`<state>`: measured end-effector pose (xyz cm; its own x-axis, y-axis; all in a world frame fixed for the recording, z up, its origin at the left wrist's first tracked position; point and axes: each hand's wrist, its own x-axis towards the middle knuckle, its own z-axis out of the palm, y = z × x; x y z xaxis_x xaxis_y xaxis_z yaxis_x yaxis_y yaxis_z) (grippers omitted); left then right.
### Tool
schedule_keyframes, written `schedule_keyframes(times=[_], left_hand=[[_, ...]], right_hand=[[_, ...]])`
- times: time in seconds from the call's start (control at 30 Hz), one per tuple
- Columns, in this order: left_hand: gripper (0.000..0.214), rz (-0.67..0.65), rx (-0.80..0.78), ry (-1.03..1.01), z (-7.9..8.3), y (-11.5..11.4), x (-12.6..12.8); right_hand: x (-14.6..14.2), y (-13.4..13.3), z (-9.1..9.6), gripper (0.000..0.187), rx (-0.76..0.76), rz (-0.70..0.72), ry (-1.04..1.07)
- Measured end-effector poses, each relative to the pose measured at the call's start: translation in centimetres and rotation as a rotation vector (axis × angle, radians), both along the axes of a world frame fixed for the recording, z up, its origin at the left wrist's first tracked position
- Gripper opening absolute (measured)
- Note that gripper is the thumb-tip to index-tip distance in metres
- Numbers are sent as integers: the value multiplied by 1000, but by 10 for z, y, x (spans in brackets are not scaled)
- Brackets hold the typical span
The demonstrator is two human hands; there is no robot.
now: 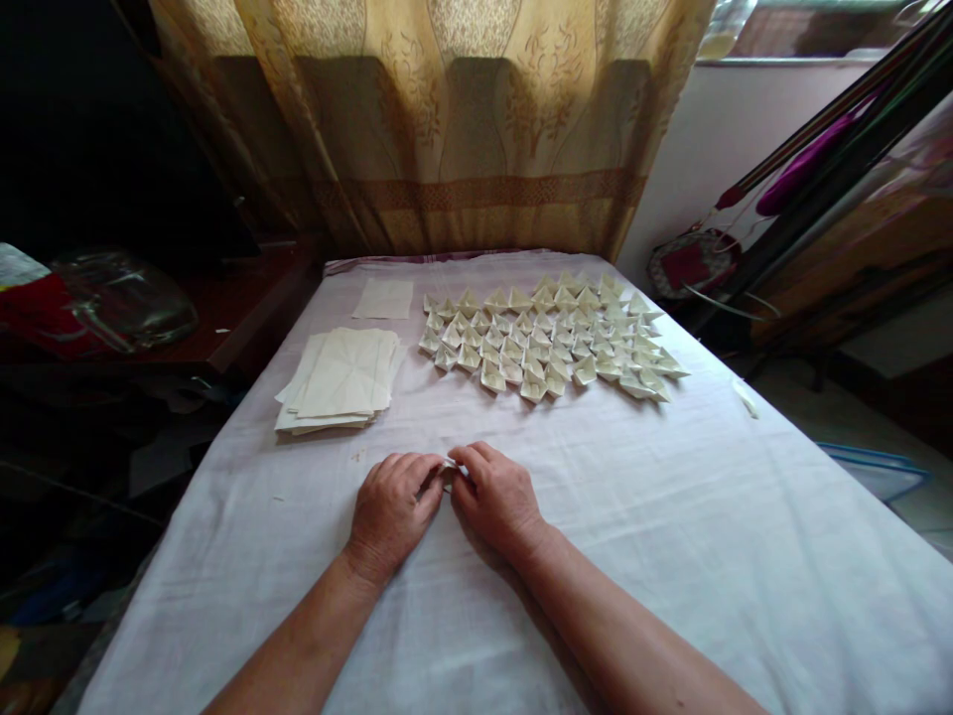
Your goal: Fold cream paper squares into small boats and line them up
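Both hands meet over the middle of the cloth-covered table, pinching a small piece of folded paper (448,475) between them. My left hand (392,504) has its fingers closed on the paper's left side. On the other side, my right hand (497,494) grips it with thumb and fingers. Most of the piece is hidden by the fingers, so its shape cannot be made out. Beyond my right hand stand many small folded paper boats (537,338) in crowded rows. A stack of creased square paper sheets (343,372) lies beyond my left hand.
A single paper sheet (383,298) lies behind the stack. White cloth (670,556) covers the table, with a small white scrap (745,399) near its right edge. A curtain (462,129) hangs behind. A glass jar (134,298) stands on dark furniture at left.
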<state>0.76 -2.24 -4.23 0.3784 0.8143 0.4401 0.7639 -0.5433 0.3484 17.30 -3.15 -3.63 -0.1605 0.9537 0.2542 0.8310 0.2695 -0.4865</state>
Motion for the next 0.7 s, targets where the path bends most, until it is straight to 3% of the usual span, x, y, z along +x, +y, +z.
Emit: schedule_keyframes(times=[0.7], left_hand=[[19,-187,91,147,5,-2,-14]], right_hand=[[17,-4,6,13,-50,164,-73]])
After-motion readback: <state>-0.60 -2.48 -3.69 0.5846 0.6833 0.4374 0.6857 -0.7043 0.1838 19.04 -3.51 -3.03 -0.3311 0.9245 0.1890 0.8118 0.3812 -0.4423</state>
